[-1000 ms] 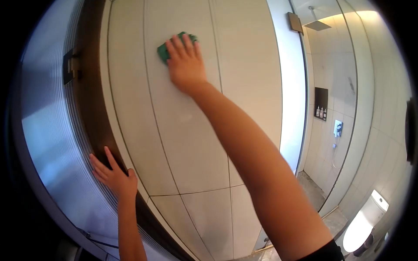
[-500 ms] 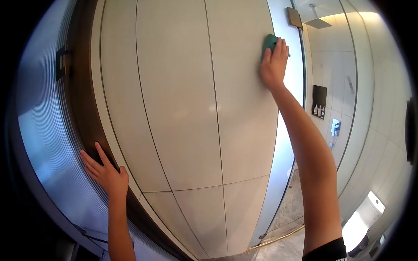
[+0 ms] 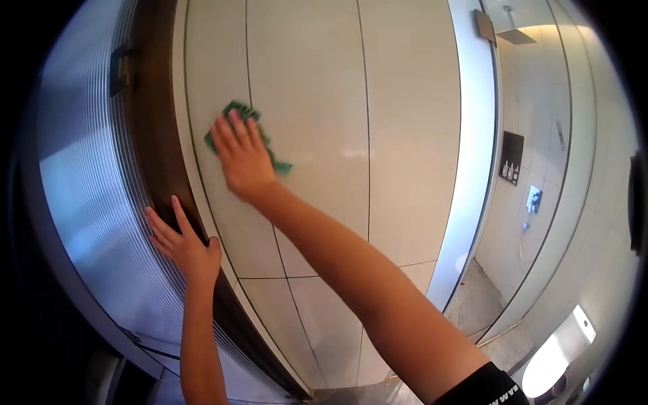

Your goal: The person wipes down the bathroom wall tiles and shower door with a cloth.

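Observation:
Pressed flat under my right hand [image 3: 242, 156] is a green cloth [image 3: 279, 166], against the beige tiled wall [image 3: 310, 88] in its upper left part. Parts of the cloth stick out above the fingers and to the right of the hand. My left hand [image 3: 187, 244] is lower and to the left, fingers spread, resting on the dark brown door frame [image 3: 158, 128] and the ribbed glass [image 3: 88, 169] beside it. It holds nothing.
A dark handle [image 3: 121, 67] sits on the ribbed door at the upper left. Right of the wall are a glass panel with a hinge [image 3: 484, 26], a shower head [image 3: 516, 36], a niche with bottles [image 3: 511, 158] and a toilet [image 3: 548, 364].
My right hand moved with the cloth from the wall's upper left to its right edge, then back left and lower. My left hand stays on the frame. The view has shifted slightly.

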Action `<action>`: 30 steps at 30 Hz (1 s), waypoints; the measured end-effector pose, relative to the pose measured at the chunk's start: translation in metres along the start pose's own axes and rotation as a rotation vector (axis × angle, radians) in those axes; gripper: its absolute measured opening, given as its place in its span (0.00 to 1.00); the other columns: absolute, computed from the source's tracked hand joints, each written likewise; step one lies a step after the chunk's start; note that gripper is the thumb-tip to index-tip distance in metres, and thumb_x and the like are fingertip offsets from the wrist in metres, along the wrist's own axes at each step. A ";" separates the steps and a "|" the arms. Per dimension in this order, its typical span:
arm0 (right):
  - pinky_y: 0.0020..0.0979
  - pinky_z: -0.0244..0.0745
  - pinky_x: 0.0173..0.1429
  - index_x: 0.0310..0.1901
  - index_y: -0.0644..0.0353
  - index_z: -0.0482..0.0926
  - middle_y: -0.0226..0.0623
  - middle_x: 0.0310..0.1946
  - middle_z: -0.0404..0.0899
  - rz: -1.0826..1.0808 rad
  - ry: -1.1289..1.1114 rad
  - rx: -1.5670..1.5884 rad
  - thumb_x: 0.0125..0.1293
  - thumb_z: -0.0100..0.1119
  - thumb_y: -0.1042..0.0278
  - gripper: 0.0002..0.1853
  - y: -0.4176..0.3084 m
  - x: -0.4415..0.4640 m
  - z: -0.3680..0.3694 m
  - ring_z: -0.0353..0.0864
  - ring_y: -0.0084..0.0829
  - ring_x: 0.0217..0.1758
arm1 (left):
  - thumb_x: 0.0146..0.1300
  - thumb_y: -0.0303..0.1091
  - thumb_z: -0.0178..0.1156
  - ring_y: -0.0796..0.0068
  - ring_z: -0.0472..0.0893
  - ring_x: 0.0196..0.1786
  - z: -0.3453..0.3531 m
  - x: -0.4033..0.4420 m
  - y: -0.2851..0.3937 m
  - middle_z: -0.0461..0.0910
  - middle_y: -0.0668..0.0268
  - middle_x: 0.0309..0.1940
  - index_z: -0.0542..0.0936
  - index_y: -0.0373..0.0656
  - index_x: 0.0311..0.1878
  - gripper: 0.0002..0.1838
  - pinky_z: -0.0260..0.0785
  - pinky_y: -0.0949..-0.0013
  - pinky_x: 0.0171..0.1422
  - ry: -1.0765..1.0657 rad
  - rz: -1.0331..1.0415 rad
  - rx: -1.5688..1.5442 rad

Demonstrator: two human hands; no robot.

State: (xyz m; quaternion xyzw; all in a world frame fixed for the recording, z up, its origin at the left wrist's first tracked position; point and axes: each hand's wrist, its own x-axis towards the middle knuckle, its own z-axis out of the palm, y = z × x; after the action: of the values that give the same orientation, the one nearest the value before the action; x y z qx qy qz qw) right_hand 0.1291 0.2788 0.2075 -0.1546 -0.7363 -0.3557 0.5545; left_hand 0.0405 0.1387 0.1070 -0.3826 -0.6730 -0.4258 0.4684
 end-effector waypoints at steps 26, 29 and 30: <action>0.58 0.41 0.74 0.69 0.64 0.59 0.51 0.71 0.53 0.425 0.290 -0.303 0.65 0.48 0.73 0.30 0.208 -0.125 -0.164 0.46 0.57 0.75 | 0.44 0.24 0.64 0.42 0.39 0.76 0.010 0.005 0.004 0.32 0.45 0.75 0.49 0.54 0.76 0.54 0.38 0.37 0.74 0.092 0.107 0.006; 0.61 0.45 0.72 0.67 0.60 0.64 0.46 0.70 0.57 0.297 0.171 -0.220 0.58 0.52 0.72 0.31 0.148 -0.112 -0.120 0.50 0.56 0.74 | 0.43 0.23 0.64 0.41 0.42 0.76 0.005 -0.002 0.005 0.35 0.43 0.74 0.50 0.55 0.76 0.54 0.40 0.39 0.74 0.111 0.083 0.016; 0.60 0.46 0.73 0.67 0.58 0.65 0.44 0.71 0.56 0.252 0.124 -0.166 0.57 0.53 0.72 0.32 0.124 -0.110 -0.101 0.50 0.55 0.74 | 0.42 0.23 0.63 0.40 0.43 0.75 0.002 -0.001 0.007 0.38 0.41 0.74 0.51 0.56 0.76 0.54 0.41 0.42 0.74 0.106 0.081 0.030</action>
State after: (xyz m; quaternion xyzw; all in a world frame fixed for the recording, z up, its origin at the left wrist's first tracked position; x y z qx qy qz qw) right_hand 0.3151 0.3134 0.1630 -0.2686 -0.6435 -0.3518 0.6245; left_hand 0.0462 0.1432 0.1068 -0.3795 -0.6375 -0.4160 0.5258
